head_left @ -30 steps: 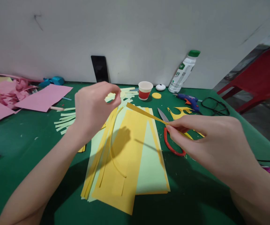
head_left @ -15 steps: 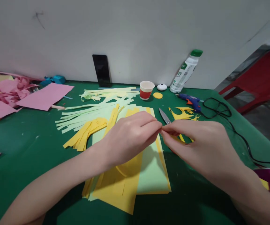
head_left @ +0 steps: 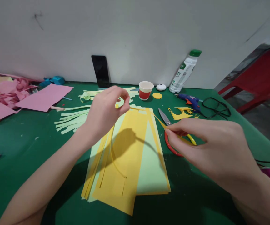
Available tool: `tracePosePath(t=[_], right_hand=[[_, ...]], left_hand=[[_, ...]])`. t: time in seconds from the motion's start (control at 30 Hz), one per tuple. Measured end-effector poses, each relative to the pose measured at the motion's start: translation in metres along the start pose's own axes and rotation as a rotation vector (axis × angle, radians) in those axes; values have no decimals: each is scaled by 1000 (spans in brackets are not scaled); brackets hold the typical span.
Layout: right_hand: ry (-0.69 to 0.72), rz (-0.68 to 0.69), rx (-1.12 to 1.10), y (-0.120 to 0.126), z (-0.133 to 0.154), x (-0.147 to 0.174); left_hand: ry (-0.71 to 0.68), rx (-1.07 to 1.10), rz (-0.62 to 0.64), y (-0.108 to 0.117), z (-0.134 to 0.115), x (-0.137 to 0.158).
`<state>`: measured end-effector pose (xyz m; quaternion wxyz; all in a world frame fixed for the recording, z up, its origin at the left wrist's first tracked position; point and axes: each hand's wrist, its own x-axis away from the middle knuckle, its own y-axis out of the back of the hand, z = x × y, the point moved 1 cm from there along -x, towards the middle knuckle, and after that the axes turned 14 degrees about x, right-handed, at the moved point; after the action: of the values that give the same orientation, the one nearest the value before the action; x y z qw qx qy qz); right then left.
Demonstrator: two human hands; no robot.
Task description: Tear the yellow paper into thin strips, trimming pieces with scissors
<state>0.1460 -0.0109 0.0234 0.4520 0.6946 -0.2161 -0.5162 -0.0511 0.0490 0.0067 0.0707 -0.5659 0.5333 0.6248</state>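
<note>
A thin yellow paper strip [head_left: 159, 121] stretches between my hands above a stack of paper. My right hand [head_left: 210, 147] pinches its right end between thumb and fingertips. My left hand [head_left: 107, 109], thumb and forefinger curled into a ring, is closed at the other end. Below lie yellow sheets [head_left: 125, 150] on pale green sheets [head_left: 152, 165], with loose narrow yellow strips [head_left: 112, 150] along their left side. Scissors [head_left: 165, 117] with red and yellow handles rest beside the stack, partly behind my right hand. Fringed pale green strips [head_left: 72, 120] show left of my left hand.
Pink paper [head_left: 47, 97] lies at the left. Along the wall stand a black phone [head_left: 101, 71], a paper cup [head_left: 146, 90] and a leaning bottle [head_left: 185, 72]. A blue glue gun [head_left: 190, 101] with a black cord and yellow scraps [head_left: 180, 113] lie at the right.
My hands have drawn apart from their meeting point, left hand up and leftward, right hand slightly right. The strip now shows between them, and the scissors' handles are more exposed.
</note>
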Motion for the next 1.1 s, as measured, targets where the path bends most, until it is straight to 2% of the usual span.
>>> tracePosePath(t=[0.1, 0.2, 0.27, 0.57, 0.67, 0.77, 1.1], right_hand=[[-15, 20, 0, -3, -1, -1], [-19, 40, -11, -6, -1, -3], [-13, 46, -20, -7, -1, -3], [61, 133, -15, -8, 1, -1], [90, 100, -16, -11, 2, -1], [60, 79, 3, -11, 3, -1], [9, 96, 28, -9, 0, -1]], left_hand=[[-139, 74, 11, 2, -11, -1], [-326, 126, 131, -3, -27, 1], [-360, 144, 182, -6, -34, 3], [-295, 270, 168, -12, -40, 11], [-254, 236, 149, -15, -42, 13], [-202, 219, 127, -17, -41, 14], [-112, 22, 25, -10, -21, 8]])
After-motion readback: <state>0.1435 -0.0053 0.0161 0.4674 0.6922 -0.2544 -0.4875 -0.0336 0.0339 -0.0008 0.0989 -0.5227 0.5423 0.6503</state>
